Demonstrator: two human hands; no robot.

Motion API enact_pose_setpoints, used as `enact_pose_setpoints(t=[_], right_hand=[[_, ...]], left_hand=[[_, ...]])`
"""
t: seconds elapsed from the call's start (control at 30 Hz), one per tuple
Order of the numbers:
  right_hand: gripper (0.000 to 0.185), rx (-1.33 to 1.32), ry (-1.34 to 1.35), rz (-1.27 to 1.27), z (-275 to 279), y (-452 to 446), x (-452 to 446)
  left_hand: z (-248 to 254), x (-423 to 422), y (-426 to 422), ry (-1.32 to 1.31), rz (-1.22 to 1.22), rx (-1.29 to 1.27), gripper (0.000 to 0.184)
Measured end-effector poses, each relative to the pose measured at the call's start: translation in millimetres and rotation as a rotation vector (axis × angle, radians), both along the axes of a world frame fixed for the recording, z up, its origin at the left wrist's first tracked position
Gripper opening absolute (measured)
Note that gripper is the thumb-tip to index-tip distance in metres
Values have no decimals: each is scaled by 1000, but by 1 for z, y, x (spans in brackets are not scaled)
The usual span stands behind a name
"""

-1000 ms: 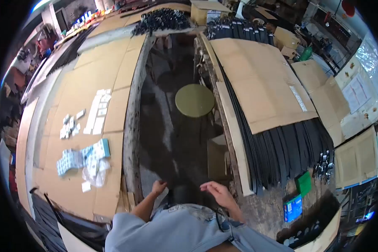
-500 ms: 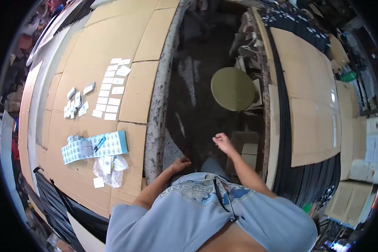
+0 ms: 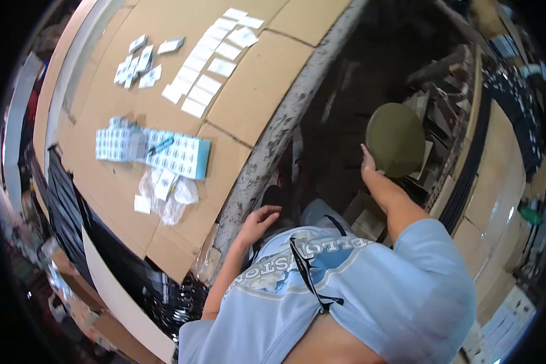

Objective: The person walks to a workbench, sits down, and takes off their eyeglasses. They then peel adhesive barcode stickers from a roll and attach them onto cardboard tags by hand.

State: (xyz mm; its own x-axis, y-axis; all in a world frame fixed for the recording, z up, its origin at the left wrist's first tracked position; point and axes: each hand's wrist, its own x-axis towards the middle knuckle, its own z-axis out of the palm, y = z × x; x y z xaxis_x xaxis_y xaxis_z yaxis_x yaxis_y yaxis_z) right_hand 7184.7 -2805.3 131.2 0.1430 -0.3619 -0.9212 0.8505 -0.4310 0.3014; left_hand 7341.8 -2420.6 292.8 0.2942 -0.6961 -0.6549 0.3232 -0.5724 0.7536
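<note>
My right hand [image 3: 369, 162] is at the near left rim of a round olive-green stool [image 3: 397, 139]. It appears to grip the rim, with some fingers hidden by the seat. Beside the concrete table edge hangs my left hand [image 3: 262, 222], fingers loosely bent and apart, holding nothing. On the cardboard-covered table [image 3: 133, 218] lie rows of small white cards [image 3: 201, 57] and a loose pile of small cards [image 3: 138, 67]. A folded printed label sheet [image 3: 182, 155] carries a blue cutter [image 3: 161, 145]. Close by is a crumpled clear plastic bag [image 3: 171, 197].
The rough concrete edge [image 3: 297, 103] runs along the table's right side. An open cardboard box [image 3: 365, 215] stands below my right forearm. Scrap pieces are heaped behind the stool. Farther right, cardboard [image 3: 497, 164] covers a second work surface.
My right hand has reached forward to the stool's rim. The stool seat now looks narrower. My view has turned, and my left hand stays low by the table edge.
</note>
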Motion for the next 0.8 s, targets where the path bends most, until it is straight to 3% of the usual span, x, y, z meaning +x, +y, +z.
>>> enact_pose_setpoints(t=[0.07,0.13,0.2,0.27,0.47,0.6,0.63,0.7,0.8], right_hand=[[68,89,42,143,59,5,20],[53,219,3,121,20,-15,5],[44,352,-48,-173,-20,-27,-10],[41,377,-17,-154,-41,-39,-24],[31,532,-33,-328,33,39,35],[30,649,24,-174,54,87,58],[30,637,27,-153,48,90,61],[32,887,-49,-290,31,95,67],[32,905,-70,-313,29,102,85]], left_hand=[[33,9,-4,49,99,-32,32],[59,15,2,-9,151,-81,32],[76,24,13,44,193,-85,33],[75,21,29,154,284,-116,33],[78,42,58,31,293,-250,33],[76,47,67,-9,353,-284,33],[76,47,68,42,398,-327,33],[79,47,71,79,452,-370,33],[82,45,80,110,515,-390,33]])
